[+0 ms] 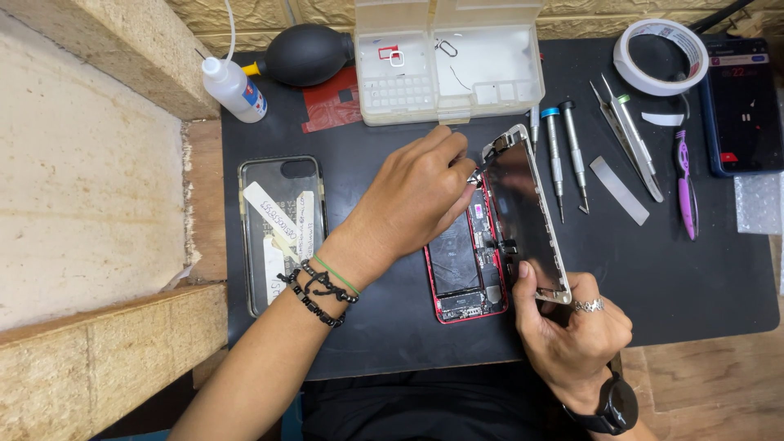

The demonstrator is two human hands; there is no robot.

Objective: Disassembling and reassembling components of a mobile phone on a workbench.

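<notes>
An opened red phone body (464, 260) lies on the black mat (670, 269) with its battery and inner parts showing. Its screen panel (527, 208) is lifted on edge along the right side. My right hand (572, 327) grips the screen panel's lower end and holds it tilted up. My left hand (416, 192) reaches over the phone's upper part, fingers pinched on a small metal tool tip (474, 176) that touches near the top of the body, by the screen's upper corner.
A clear phone case (282, 233) with paper slips lies left. A clear parts box (449, 61), black air blower (306, 53) and small white bottle (233, 86) stand behind. Screwdrivers (563, 155), tweezers (629, 139), a tape roll (661, 57) and a second phone (739, 106) lie right.
</notes>
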